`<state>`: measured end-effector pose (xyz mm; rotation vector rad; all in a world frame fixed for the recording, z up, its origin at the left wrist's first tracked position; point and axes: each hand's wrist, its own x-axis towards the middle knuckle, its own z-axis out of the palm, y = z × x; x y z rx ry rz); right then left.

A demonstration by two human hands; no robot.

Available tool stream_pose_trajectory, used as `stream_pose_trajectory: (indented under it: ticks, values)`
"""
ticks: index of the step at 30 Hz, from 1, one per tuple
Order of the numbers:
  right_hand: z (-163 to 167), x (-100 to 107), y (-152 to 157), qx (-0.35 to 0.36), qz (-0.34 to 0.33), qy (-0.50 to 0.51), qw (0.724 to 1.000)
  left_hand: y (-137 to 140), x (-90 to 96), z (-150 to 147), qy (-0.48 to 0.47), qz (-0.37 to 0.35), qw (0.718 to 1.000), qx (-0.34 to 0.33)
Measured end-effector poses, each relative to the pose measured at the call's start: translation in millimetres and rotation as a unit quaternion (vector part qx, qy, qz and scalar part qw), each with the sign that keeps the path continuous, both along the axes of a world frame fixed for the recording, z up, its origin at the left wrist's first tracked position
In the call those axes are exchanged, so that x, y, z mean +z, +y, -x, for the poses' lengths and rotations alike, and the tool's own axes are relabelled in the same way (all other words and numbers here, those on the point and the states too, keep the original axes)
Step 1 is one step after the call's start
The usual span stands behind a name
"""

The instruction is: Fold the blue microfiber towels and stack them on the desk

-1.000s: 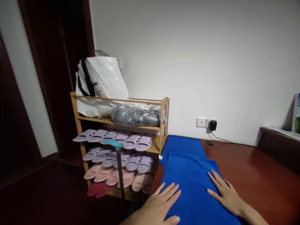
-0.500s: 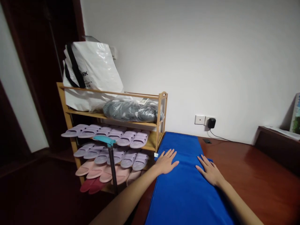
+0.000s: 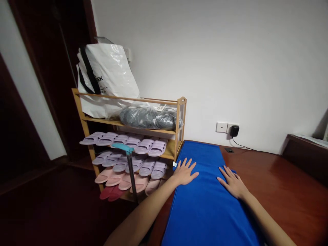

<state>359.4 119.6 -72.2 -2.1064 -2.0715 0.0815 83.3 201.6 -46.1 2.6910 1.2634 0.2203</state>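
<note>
A long piece of blue cloth (image 3: 205,208) lies in a folded strip along the reddish-brown wooden tabletop (image 3: 276,191). My left hand (image 3: 185,172) rests palm down near the cloth's left edge, its fingers spread. On the right edge, my right hand (image 3: 232,182) also lies flat with fingers stretched out, the thumb pointing inward. Neither hand grips anything. A small white tag (image 3: 175,164) sticks out from the cloth's left edge beside my left fingertips. At the far end, the cloth reaches close to the wall.
Left of the table stands a wooden shoe rack (image 3: 179,133) with several slippers (image 3: 158,147), a plastic-wrapped grey bundle (image 3: 151,117) and a white bag (image 3: 112,73). A teal-topped pole (image 3: 132,176) stands before it. A black plug adapter (image 3: 234,131) sits in the wall socket.
The view has shifted slightly, so the rack and table appear further right. Both hands stay flat on the cloth; the left fingers look a little more spread.
</note>
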Motion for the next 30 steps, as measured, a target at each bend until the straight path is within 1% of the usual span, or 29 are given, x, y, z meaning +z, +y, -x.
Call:
stream_pose_trajectory:
  ticks: [11,18,21,25,30]
  values:
    - [12,-2,-50,-0.009,-0.003,0.005,1.000,-47,4.1,15,-0.001,0.005,1.000,-0.015]
    - [17,-2,-72,-0.012,-0.010,0.009,1.000,-67,4.6,19,-0.002,0.011,1.000,-0.015]
    - [19,-3,-82,-0.010,-0.017,0.014,1.000,-77,4.7,21,-0.002,0.002,1.000,-0.013]
    - [23,-6,-105,-0.013,-0.020,0.023,0.999,-96,5.1,26,-0.009,-0.002,1.000,-0.022]
    - [29,-11,-140,-0.014,-0.043,0.030,0.999,-127,7.1,33,-0.016,-0.001,1.000,-0.027]
